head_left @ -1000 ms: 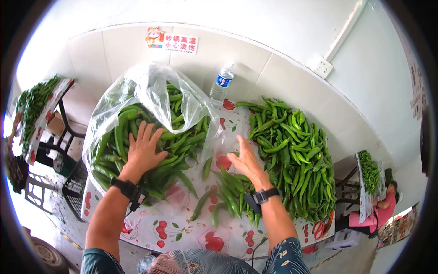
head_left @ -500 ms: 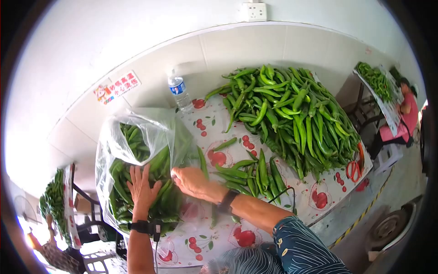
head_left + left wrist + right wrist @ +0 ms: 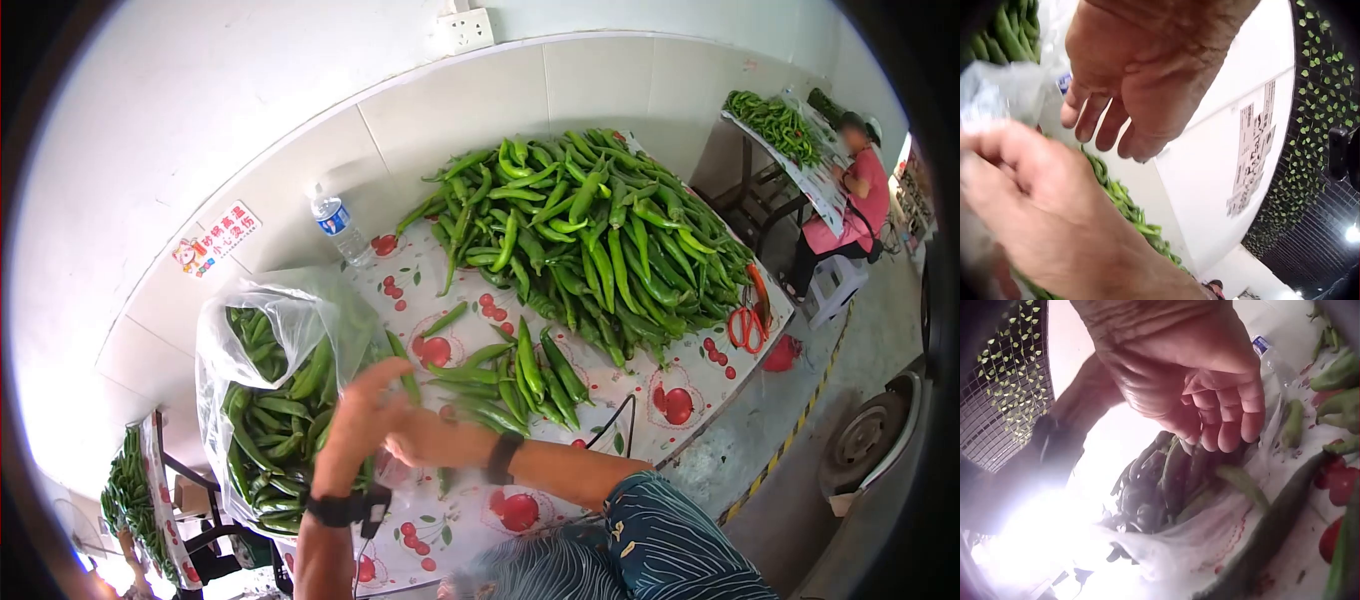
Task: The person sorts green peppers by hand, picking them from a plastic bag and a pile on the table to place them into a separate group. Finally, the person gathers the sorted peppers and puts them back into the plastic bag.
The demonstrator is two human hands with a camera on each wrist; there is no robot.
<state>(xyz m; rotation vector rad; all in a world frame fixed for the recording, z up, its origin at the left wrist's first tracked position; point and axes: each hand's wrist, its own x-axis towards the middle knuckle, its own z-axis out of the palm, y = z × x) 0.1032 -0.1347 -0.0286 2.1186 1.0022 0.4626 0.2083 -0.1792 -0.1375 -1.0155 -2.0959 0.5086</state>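
A clear plastic bag (image 3: pixel 345 310) with green chili peppers (image 3: pixel 275 420) inside stands at the left of the table, its mouth spread. My left hand (image 3: pixel 360 425) is raised over the bag's near right side, fingers extended and holding nothing; it partly covers my right hand (image 3: pixel 440 440) in the head view. The right hand's fingers are curled at the bag's near right edge, gripping the plastic, with the fingertips partly hidden. In the right wrist view the bag's white edge (image 3: pixel 1210 531) runs beneath that hand. Several loose peppers (image 3: pixel 530 370) lie to its right.
A large pepper heap (image 3: pixel 600 240) covers the table's far right. Red-handled scissors (image 3: pixel 745 325) lie by the right edge. A water bottle (image 3: pixel 340 225) stands near the wall. A dark cable (image 3: pixel 620 420) crosses the table. Beyond, a seated person (image 3: pixel 850 200) is beside another table.
My left hand has lifted off the peppers in the bag and swung right, across the right hand. The right hand has moved from over the table to the bag's edge. The head view has turned.
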